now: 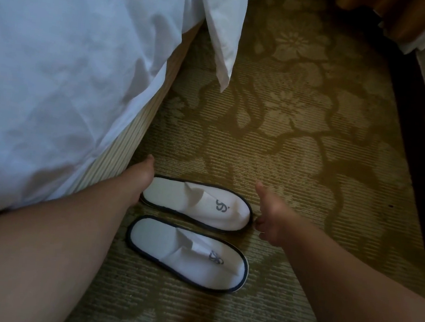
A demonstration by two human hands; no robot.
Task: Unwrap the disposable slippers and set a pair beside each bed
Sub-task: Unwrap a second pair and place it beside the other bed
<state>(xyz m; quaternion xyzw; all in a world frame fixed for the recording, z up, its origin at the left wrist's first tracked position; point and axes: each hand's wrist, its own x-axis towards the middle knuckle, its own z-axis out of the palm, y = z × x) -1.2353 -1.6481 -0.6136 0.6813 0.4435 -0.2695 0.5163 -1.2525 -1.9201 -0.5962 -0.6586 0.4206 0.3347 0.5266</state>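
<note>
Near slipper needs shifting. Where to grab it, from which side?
Likely the mouth of the upper on the near slipper: come from above at the heel end (left in the picture), fingers under the flap, thumb on top. The sole lies flat on the carpet, so its rim offers little to pinch.

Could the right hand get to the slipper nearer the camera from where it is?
Probably yes. The right hand sits at the toe of the far slipper, and the near slipper lies just beside it on open carpet with nothing over it.
</note>
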